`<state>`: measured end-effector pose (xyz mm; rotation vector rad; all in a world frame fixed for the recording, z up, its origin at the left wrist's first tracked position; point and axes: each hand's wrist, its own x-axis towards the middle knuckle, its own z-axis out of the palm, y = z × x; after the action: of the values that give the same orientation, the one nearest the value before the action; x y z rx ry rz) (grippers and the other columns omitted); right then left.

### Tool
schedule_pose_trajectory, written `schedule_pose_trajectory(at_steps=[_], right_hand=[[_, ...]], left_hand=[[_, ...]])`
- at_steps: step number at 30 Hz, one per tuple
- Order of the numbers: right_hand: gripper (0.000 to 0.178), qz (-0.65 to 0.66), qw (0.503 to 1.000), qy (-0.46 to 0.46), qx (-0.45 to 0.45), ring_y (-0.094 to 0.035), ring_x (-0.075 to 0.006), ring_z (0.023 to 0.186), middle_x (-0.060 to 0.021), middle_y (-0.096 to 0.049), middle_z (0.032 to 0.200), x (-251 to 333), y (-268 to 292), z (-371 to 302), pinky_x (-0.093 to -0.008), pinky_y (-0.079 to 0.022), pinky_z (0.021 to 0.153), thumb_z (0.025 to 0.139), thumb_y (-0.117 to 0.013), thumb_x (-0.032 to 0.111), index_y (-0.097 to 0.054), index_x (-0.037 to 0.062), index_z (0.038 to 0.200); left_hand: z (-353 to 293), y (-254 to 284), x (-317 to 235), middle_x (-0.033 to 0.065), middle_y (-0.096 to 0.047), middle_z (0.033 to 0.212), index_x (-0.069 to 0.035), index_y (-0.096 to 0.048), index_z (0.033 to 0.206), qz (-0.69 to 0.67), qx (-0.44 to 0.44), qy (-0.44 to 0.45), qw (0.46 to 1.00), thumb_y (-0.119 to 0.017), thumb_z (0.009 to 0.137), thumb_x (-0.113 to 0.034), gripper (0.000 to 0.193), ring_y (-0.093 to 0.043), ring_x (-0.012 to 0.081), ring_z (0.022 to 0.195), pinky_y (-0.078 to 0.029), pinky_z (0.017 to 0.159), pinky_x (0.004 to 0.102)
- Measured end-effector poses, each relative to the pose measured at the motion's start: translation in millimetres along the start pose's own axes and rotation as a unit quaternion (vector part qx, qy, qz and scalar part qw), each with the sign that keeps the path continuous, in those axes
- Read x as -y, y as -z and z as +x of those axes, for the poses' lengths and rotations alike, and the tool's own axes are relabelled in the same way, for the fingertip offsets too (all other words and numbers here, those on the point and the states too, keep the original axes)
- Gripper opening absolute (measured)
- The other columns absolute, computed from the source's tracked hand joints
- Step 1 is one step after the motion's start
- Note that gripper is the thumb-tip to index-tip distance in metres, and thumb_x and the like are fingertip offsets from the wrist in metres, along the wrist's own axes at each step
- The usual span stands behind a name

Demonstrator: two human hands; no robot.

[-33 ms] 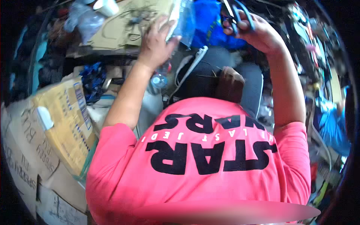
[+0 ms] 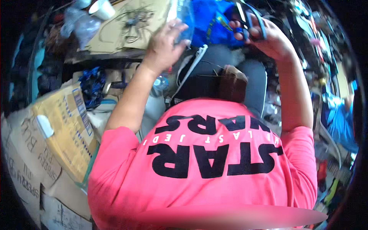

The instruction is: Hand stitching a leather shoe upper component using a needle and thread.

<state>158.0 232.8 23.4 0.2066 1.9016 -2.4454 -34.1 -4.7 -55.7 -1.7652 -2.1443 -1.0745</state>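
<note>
Left hand (image 2: 165, 45): fingers closed on clear plastic wrap (image 2: 183, 15), held up over the counter (image 2: 126, 27)
Right hand (image 2: 268, 36): fingers through scissors (image 2: 249, 21) loops — gripping
Blue fabric (image 2: 214, 21): between both hands; keep wrap taut, blades clear of fingers

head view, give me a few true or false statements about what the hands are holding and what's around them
1. The right hand holds scissors with blue handles. True.
2. The left hand rests flat on the cardboard box. False: it is raised, gripping a clear plastic piece.
3. The person wears a green shirt. False: the shirt is bright pink with black lettering.
4. A white cup sits on the cardboard sheet at upper left. True.
5. Blue material lies between the two hands. True.
</note>
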Motion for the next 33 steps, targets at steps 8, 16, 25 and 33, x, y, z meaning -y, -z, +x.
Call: schedule_pose_trajectory(at_steps=[8,16,25,33], right_hand=[[0.051,-0.106,0.947,-0.062,-0.298,-0.051,-0.0084,0.074,0.0002,-0.054,0.085,-65,-4,-199,-0.0217,-0.041,0.067,0.076,-0.075,0.036,-0.052,0.0028,0.107],[0.074,-0.392,0.862,-0.148,-0.285,-0.057,-0.0199,0.090,-0.0096,-0.060,0.097,-50,-51,-227,-0.0309,-0.044,0.085,0.057,-0.087,0.030,-0.055,0.0003,0.117],[0.071,-0.555,0.810,-0.089,-0.167,-0.058,-0.0297,0.085,-0.0123,-0.061,0.090,-46,-47,-181,-0.0379,-0.040,0.083,0.056,-0.082,0.043,-0.060,0.0005,0.108],[0.045,-0.581,0.796,-0.111,-0.129,-0.060,-0.0340,0.074,-0.0138,-0.061,0.070,-31,-50,-163,-0.0401,-0.041,0.078,0.060,-0.079,0.032,-0.063,0.0035,0.091]], left_hand=[[25,-73,-101,0.0129,-0.063,0.103,-0.004,-0.064,0.104,-0.236,0.262,-0.166,0.921,-0.073,0.076,-0.020,0.033,-0.060,0.0325,0.097,-0.048,0.086,0.0388],[52,-43,-128,0.0143,-0.056,0.072,0.000,-0.058,0.086,-0.252,0.362,-0.063,0.895,-0.065,0.084,-0.010,0.012,-0.055,0.0262,0.065,-0.044,0.062,0.0338],[70,-28,-140,0.0144,-0.059,0.074,-0.001,-0.057,0.078,-0.163,0.334,-0.183,0.910,-0.066,0.079,-0.007,0.011,-0.059,0.0332,0.074,-0.047,0.065,0.0390],[70,-24,-134,0.0142,-0.058,0.074,-0.002,-0.054,0.076,-0.134,0.336,-0.195,0.912,-0.065,0.078,-0.006,0.011,-0.059,0.0336,0.075,-0.047,0.066,0.0402]])
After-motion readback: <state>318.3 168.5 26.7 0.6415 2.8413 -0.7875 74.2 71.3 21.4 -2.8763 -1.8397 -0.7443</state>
